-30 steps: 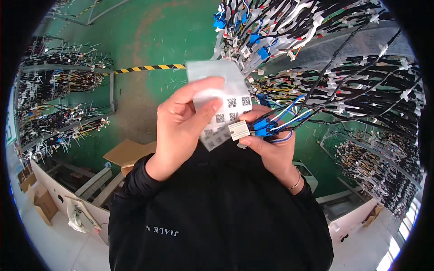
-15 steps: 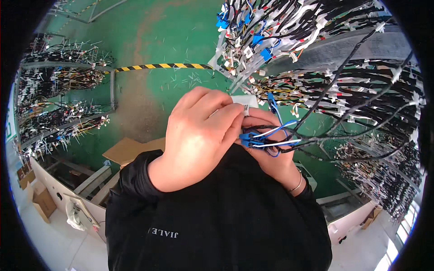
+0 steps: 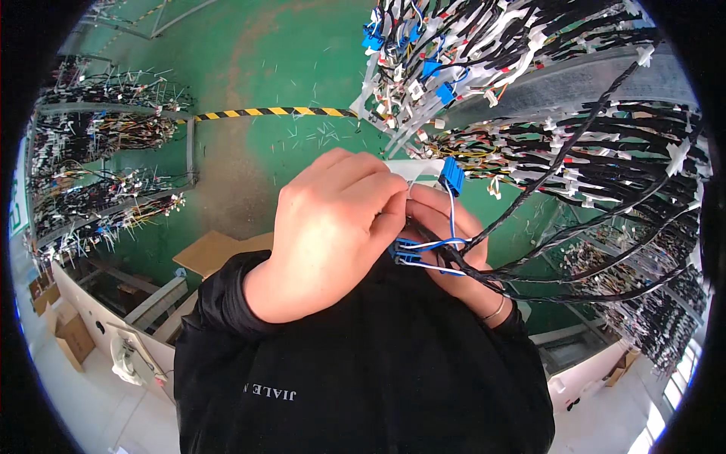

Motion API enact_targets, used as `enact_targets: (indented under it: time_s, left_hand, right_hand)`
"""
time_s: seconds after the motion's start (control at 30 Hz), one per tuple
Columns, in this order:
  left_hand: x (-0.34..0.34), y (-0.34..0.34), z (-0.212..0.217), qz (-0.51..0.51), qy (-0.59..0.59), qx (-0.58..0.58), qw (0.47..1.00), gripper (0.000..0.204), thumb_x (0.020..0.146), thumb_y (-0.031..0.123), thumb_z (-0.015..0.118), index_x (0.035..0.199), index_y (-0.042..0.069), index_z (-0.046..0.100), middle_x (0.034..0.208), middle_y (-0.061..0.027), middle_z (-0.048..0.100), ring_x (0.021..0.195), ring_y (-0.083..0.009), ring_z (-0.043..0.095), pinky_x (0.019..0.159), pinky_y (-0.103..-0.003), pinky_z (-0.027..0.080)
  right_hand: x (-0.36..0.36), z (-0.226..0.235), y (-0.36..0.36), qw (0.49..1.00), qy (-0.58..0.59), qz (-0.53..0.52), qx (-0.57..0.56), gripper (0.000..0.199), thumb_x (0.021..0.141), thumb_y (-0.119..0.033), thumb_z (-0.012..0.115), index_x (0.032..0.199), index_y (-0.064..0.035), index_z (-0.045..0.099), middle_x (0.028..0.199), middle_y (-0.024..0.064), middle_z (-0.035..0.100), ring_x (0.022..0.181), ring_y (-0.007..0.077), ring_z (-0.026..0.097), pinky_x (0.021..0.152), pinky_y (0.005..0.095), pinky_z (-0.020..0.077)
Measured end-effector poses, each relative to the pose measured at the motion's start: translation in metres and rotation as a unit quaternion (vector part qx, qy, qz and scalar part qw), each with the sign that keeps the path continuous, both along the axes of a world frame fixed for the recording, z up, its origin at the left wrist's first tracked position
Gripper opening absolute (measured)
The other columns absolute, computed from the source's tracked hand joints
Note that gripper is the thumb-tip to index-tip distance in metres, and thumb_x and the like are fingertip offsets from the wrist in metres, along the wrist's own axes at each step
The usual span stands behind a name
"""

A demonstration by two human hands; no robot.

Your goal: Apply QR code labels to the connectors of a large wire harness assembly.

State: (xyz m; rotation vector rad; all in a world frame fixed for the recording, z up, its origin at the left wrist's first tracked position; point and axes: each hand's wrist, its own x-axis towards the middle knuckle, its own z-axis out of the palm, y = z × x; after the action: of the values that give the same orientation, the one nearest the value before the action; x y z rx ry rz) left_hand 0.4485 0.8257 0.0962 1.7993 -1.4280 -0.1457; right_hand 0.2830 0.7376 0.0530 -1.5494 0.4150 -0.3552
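Observation:
In front of my chest, my right hand [image 3: 442, 234] is closed around a black-wrapped wire harness [image 3: 476, 272], its fingers partly behind the wires. Blue connectors [image 3: 407, 251] with blue and white wires lie against its palm, and another blue connector [image 3: 452, 176] sticks up above the fingers. My left hand [image 3: 336, 227] meets the right one from the left, thumb and forefinger pinched on a thin clear strip [image 3: 414, 180]. Behind these fingertips shows a white label [image 3: 401, 166]. Exactly how the strip and label sit on the harness is hidden by my fingers.
Harness branches run right toward a grey metal rack [image 3: 514, 94] hung with many black harnesses. More bundles hang on racks [image 3: 113, 129] at the left. Clear offcuts lie on the green floor [image 3: 302, 68], near yellow-black tape [image 3: 265, 112]. Cardboard [image 3: 215, 253] lies at lower left.
The harness branches have dropped lower beside my right hand. The upper blue connector has turned and shows broader above the fingers. A thin clear strip now shows at my left fingertips.

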Motion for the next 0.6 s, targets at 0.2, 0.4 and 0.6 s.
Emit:
enact_targets:
  time_s: [0.2, 0.4, 0.6]
  left_hand:
    - [0.005, 0.003, 0.0, 0.005, 0.159, 0.052, 0.986, 0.013, 0.073, 0.005, 0.071, 0.085, 0.003, 0.067, 0.081, -0.0095, 0.064, 0.075, -0.0276, 0.062, 0.064, -0.034, 0.05]
    - [0.018, 0.005, -0.004, -0.037, 0.306, 0.136, 0.941, 0.01, 0.082, -0.001, 0.069, 0.092, 0.0, 0.068, 0.085, -0.0045, 0.067, 0.074, -0.0097, 0.06, 0.066, -0.024, 0.048]
    - [0.003, 0.013, -0.015, 0.116, 0.431, 0.022, 0.895, 0.011, 0.086, 0.0, 0.064, 0.097, -0.002, 0.063, 0.083, -0.0054, 0.065, 0.074, -0.0083, 0.062, 0.064, -0.025, 0.049]
  right_hand:
    - [0.007, 0.003, -0.009, 0.947, 0.002, 0.002, -0.321, 0.035, 0.072, 0.009, 0.066, 0.106, 0.0003, 0.063, 0.112, 0.0113, 0.062, 0.095, 0.0244, 0.064, 0.081, 0.0317, 0.0528]
    - [0.007, -0.001, -0.01, 0.975, -0.023, 0.007, -0.223, 0.039, 0.074, -0.001, 0.076, 0.11, -0.0073, 0.063, 0.108, 0.0104, 0.062, 0.094, 0.023, 0.064, 0.08, 0.0326, 0.0519]
    - [0.003, -0.007, -0.013, 0.961, 0.056, -0.033, 0.269, 0.052, 0.064, -0.011, 0.087, 0.107, 0.0037, 0.062, 0.101, 0.0093, 0.066, 0.086, 0.0164, 0.064, 0.076, 0.0274, 0.051]
